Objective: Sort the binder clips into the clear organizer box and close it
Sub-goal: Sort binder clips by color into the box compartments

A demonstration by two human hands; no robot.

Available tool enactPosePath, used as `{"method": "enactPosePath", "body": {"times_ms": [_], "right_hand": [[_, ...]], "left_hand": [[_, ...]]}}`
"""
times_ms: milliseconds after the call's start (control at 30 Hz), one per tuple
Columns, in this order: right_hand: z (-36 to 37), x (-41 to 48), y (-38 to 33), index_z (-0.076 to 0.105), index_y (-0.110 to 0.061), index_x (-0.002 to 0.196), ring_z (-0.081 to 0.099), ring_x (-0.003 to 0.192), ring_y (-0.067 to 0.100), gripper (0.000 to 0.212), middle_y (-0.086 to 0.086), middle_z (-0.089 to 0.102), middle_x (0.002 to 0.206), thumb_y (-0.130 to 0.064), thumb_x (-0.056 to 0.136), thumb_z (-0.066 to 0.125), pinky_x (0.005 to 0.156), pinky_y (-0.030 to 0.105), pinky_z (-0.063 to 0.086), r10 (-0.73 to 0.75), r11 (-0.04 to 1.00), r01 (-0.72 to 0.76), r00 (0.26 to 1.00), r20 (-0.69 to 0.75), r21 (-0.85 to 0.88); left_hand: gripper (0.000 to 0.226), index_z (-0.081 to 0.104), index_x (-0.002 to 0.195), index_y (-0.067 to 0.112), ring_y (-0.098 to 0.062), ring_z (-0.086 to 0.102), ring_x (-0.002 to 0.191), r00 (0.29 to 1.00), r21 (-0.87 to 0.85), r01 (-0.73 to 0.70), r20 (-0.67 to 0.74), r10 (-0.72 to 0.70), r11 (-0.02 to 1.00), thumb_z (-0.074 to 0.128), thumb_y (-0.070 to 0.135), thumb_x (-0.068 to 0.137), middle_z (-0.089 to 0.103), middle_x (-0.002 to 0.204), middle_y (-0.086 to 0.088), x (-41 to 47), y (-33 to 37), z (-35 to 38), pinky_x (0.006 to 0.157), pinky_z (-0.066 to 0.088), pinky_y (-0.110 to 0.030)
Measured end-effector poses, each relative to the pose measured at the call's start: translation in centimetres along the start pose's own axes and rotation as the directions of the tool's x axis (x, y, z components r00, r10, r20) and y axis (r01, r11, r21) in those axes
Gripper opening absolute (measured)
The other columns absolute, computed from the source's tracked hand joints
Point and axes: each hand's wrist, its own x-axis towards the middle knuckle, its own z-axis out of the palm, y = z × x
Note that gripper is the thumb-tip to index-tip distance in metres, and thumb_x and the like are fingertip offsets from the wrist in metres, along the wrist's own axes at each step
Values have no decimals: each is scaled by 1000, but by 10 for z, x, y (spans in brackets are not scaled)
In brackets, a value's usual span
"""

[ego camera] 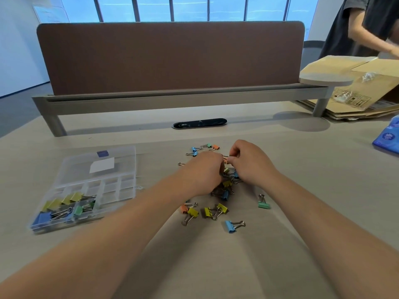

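One clear organizer box (121, 190) lies open at the left of the table (323, 158). Beside it, two hands meet over the piled binder clips (224, 190). The right hand (250, 162) has a pinching grip on one orange clip (225, 161). The left hand (203, 171) curls down, its grip hidden. Six clips lie nearer: three yellow, one orange, one blue, one green.

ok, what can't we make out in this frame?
Head view only:
- Left hand grip: fingers hidden behind its own back.
- Pile count: hands cover it; right hand pinches an orange clip.
- Box near cells: blurred, clips there uncountable.
- Blue pack: cut off by right edge.
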Motion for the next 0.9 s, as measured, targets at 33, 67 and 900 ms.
{"method": "enactPosePath", "body": {"times_ms": [33,67,900], "right_hand": [[0,0,0,53,-20,91,47,70,8,9,-9,50,79,-20,95,60,54,21,31,0,1000,0,1000,0,0],[0,0,0,53,-20,91,48,72,10,9,-9,50,79,-21,95,60,55,21,31,-1,1000,1,1000,0,1],[-2,0,-1,55,-19,92,51,79,14,7,-9,51,80,-21,94,62,64,27,37,-4,1000,4,1000,-16,-9]], "left_hand": [[21,63,110,11,-20,60,90,1000,-2,2,-7,-2,1000,59,12,90,62,105,-7,0,0,1,81,54,-34],[21,63,110,12,-20,60,89,1000,-9,5,-15,-5,1000,59,12,90,62,104,-6,0,0,2,80,54,-34],[18,64,106,8,-22,61,87,1000,102,-23,8,22,994,54,6,92,65,99,-10,-3,9,-4,69,47,-30]]}}
